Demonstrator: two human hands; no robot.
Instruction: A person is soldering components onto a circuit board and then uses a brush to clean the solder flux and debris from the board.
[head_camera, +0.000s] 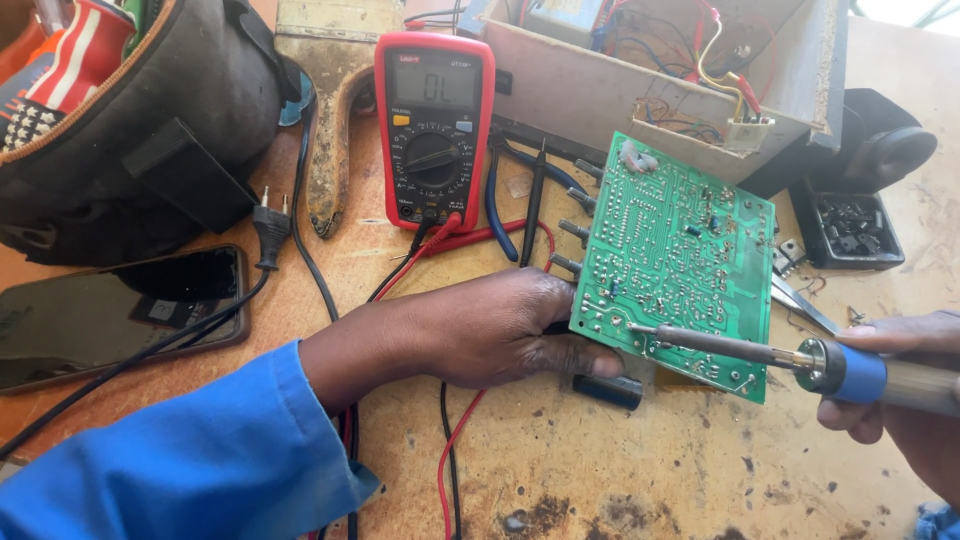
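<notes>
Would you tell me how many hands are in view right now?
2: the left hand grips the green circuit board; the right hand, partly cut off, holds the soldering iron.

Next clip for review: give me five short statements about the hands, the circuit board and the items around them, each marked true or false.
1. The left hand holds the green circuit board by its edge. True.
2. The right hand holds a screwdriver. False: it holds a soldering iron with its tip on the board.
3. The multimeter is yellow. False: its casing is red.
4. A phone lies on the bench beside the left forearm. True.
5. The board shows its solder side. True.
</notes>
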